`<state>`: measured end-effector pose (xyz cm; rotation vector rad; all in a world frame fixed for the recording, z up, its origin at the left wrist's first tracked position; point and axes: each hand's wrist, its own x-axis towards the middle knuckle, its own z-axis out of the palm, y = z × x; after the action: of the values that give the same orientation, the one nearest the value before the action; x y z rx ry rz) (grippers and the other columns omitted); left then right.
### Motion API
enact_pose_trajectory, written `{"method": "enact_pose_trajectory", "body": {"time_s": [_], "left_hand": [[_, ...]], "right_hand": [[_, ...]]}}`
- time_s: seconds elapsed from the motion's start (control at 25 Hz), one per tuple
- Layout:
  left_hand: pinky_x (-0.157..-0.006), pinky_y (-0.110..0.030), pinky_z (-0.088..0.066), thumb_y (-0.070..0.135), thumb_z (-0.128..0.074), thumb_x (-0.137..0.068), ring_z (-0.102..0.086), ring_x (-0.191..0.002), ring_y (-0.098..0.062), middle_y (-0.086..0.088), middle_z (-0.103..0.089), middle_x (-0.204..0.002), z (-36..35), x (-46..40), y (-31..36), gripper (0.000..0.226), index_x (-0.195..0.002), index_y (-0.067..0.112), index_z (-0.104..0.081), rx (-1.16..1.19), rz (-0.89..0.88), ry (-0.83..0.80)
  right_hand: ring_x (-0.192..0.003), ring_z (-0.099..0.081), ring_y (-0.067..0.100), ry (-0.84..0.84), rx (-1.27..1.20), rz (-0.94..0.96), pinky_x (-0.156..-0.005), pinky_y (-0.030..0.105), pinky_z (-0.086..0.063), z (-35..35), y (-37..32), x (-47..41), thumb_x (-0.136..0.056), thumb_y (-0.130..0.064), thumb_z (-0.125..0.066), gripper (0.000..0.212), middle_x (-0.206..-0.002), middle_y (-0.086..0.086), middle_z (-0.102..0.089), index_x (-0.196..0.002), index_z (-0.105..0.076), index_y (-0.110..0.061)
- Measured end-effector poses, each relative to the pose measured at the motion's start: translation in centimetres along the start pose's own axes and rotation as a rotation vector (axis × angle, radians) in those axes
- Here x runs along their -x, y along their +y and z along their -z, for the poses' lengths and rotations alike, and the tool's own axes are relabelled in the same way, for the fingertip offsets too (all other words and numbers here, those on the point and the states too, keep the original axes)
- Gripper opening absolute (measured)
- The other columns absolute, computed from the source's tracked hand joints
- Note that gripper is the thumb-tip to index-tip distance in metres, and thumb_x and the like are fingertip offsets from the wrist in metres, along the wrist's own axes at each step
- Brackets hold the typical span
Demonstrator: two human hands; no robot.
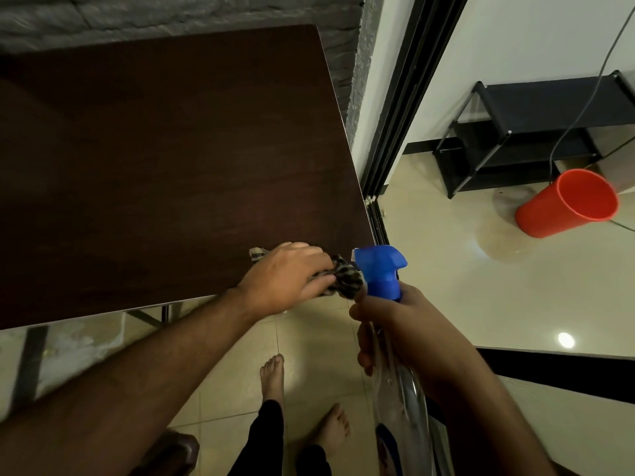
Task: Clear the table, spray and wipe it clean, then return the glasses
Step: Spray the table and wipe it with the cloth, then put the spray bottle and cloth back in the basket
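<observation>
Evidently the clearing step is behind us: in the head view, the only one given, the dark wooden bench [165, 159] carries nothing but the cloth, and no glasses show anywhere in the picture. I cannot tell from the surface whether it has been sprayed already, as no wet sheen or droplets stand out. Judging by the cloth on the wood and the bottle in hand, the work stands at the spray-and-wipe stage, with the return of the glasses yet to come.

The left hand [287, 274] reaches out to the near right corner of the bench, palm down, its fingers curled round a bunched patterned cloth [345, 280] that rests on the wood at the edge. The forearm runs long and low from the lower left.

The right hand [395, 334] is off the bench, just beside that corner, above the tiled floor. Its fingers wrap the neck of a clear spray bottle [379, 269] held upright, the blue trigger head near the cloth. Whether a finger lies on the trigger I cannot tell.
</observation>
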<state>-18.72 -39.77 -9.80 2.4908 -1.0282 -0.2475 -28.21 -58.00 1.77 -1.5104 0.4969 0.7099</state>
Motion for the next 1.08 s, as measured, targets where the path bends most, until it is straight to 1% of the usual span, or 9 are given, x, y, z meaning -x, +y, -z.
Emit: {"method": "enact_pose_trajectory", "body": {"time_s": [0.12,0.28,0.36,0.48,0.6,0.76,0.88,0.96,1.08], "left_hand": [[-0.071,-0.034,-0.042,0.037,-0.049,-0.094,-0.053,-0.074,-0.015,0.009,-0.055,-0.077,1.4,2.5,-2.8,0.02,-0.085,0.021,-0.057,-0.129,0.186,0.122],[-0.062,-0.03,-0.036,0.032,-0.055,-0.093,-0.052,-0.07,-0.017,0.006,-0.052,-0.072,2.1,5.9,-3.2,0.017,-0.082,0.019,-0.056,-0.144,0.311,0.155],[-0.062,-0.03,-0.038,0.034,-0.052,-0.094,-0.052,-0.072,-0.014,0.008,-0.05,-0.074,2.4,7.5,-1.8,0.017,-0.084,0.021,-0.055,-0.086,0.354,0.081],[-0.069,-0.034,-0.048,0.04,-0.045,-0.096,-0.057,-0.08,-0.013,0.008,-0.057,-0.084,3.7,10.6,0.6,0.019,-0.092,0.026,-0.056,-0.01,0.45,-0.152],[-0.063,-0.033,-0.045,0.038,-0.047,-0.096,-0.057,-0.075,-0.014,0.006,-0.06,-0.081,5.9,12.1,2.3,0.019,-0.088,0.023,-0.056,0.076,0.602,0.072],[-0.055,-0.032,-0.034,0.038,-0.049,-0.095,-0.054,-0.065,-0.014,0.004,-0.057,-0.069,10.1,13.1,5.0,0.024,-0.081,0.019,-0.053,0.191,0.675,0.292],[-0.051,-0.021,-0.032,0.035,-0.052,-0.096,-0.048,-0.056,-0.004,0.005,-0.051,-0.06,11.6,15.6,6.7,0.026,-0.077,0.017,-0.052,0.435,0.772,0.483],[-0.055,-0.022,-0.032,0.03,-0.053,-0.097,-0.044,-0.056,-0.001,0.006,-0.046,-0.061,12.2,17.7,6.7,0.028,-0.073,0.016,-0.052,0.652,0.852,0.591],[-0.066,-0.032,-0.039,0.031,-0.054,-0.097,-0.051,-0.065,-0.011,-0.001,-0.052,-0.066,13.8,20.9,4.9,0.031,-0.068,0.02,-0.056,0.955,0.945,0.717]], "right_hand": [[-0.051,-0.058,0.022,-0.035,0.008,-0.002,-0.062,0.041,-0.051,-1.0,-0.2,-0.6,-0.087,-0.014,-0.063,0.019,-0.06,0.007,-0.059,-0.101,-0.051,-0.012],[-0.051,-0.059,0.02,-0.078,0.052,0.018,-0.061,0.038,-0.052,-2.8,-0.6,-1.5,-0.088,-0.015,-0.062,0.018,-0.061,0.006,-0.06,-0.102,-0.051,-0.014],[-0.05,-0.058,0.02,-0.095,0.084,0.054,-0.057,0.034,-0.051,-4.2,-1.2,-1.2,-0.088,-0.013,-0.061,0.014,-0.061,0.006,-0.059,-0.098,-0.051,-0.015],[-0.052,-0.055,0.019,-0.099,0.123,0.163,-0.052,0.03,-0.047,-6.1,-3.1,-0.3,-0.086,-0.01,-0.062,0.012,-0.067,0.007,-0.056,-0.093,-0.052,-0.013],[-0.056,-0.056,0.02,-0.069,0.146,0.248,-0.056,0.033,-0.05,-7.5,-5.0,0.5,-0.083,-0.007,-0.064,0.017,-0.069,0.006,-0.057,-0.093,-0.053,-0.015],[-0.065,-0.058,0.021,-0.013,0.206,0.426,-0.063,0.036,-0.054,-9.3,-7.4,3.3,-0.081,-0.008,-0.067,0.023,-0.079,0.007,-0.057,-0.097,-0.053,-0.017],[-0.069,-0.061,0.017,0.045,0.202,0.542,-0.062,0.025,-0.056,-10.4,-9.1,6.4,-0.084,-0.007,-0.066,0.026,-0.084,0.007,-0.059,-0.097,-0.054,-0.025],[-0.066,-0.063,0.014,0.033,0.187,0.601,-0.059,0.02,-0.054,-11.6,-9.8,8.2,-0.085,-0.006,-0.065,0.027,-0.083,0.007,-0.059,-0.098,-0.056,-0.028],[-0.077,-0.065,0.034,0.026,0.213,0.678,-0.071,0.041,-0.059,-14.9,-11.0,9.0,-0.077,-0.024,-0.067,0.028,-0.087,0.018,-0.062,-0.098,-0.058,-0.04]]}}
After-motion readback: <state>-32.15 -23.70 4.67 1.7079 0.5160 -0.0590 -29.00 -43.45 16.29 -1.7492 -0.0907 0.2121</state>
